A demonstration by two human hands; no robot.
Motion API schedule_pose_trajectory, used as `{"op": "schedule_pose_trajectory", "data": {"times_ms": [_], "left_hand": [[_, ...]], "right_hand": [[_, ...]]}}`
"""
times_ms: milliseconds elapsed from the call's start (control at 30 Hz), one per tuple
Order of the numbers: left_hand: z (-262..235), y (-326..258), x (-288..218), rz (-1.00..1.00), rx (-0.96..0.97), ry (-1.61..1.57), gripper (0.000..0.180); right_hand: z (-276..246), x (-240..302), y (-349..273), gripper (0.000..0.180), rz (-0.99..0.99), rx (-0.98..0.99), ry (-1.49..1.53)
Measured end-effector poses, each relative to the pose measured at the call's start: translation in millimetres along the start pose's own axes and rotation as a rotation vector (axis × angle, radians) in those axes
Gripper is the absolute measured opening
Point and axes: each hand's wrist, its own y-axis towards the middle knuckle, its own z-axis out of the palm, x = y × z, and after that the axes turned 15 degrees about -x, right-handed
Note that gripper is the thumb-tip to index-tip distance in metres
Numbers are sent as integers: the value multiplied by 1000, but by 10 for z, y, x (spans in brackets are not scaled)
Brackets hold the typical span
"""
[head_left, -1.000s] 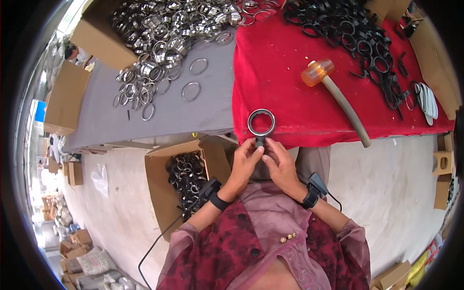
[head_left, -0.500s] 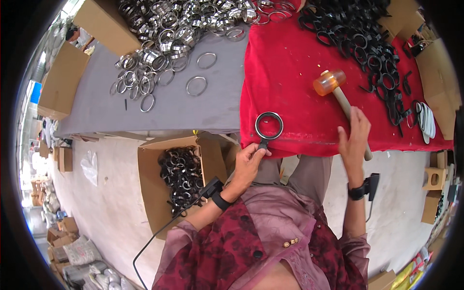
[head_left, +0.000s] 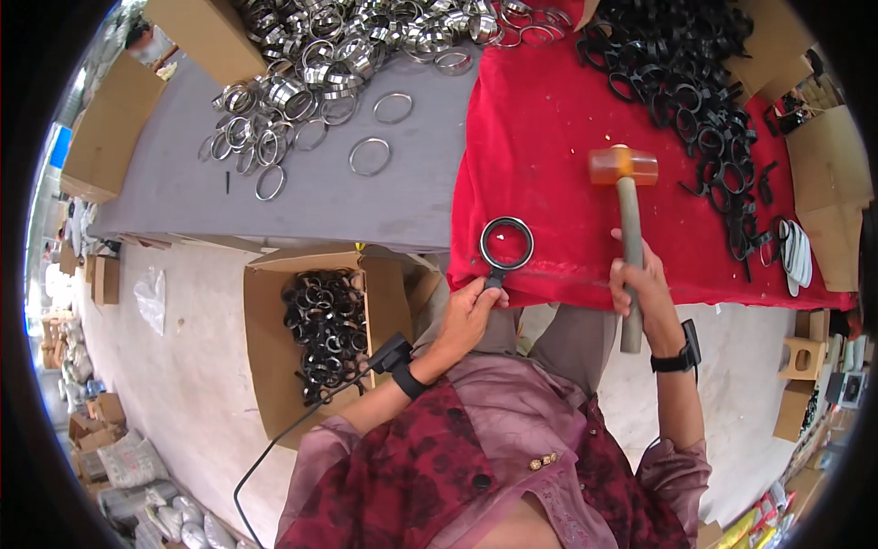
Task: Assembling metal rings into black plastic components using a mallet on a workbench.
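Right fingers (head_left: 620,276) grip a mallet (head_left: 629,218), black rings (head_left: 660,57) and silver rings (head_left: 352,57) beyond.

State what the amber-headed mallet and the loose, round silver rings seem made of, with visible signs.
Amber-headed mallet: glossy plastic head, probably, being translucent; dull grey-brown handle, perhaps wood. Round silver rings: likely polished metal, given their mirror-like glints.

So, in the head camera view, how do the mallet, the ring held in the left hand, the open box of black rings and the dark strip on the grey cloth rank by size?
1. Open box
2. Mallet
3. Held ring
4. Dark strip
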Motion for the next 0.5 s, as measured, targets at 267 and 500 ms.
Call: {"op": "schedule_pose_trajectory", "data": {"times_ms": [267,500], "left_hand": [[23,-26,48,103,-59,80,25],[46,-17,55,123,-50,68,25]], "right_hand": [[136,-57,-692,76,-697,31,-777],[300,229,-853,89,-637,54,-797]]}}
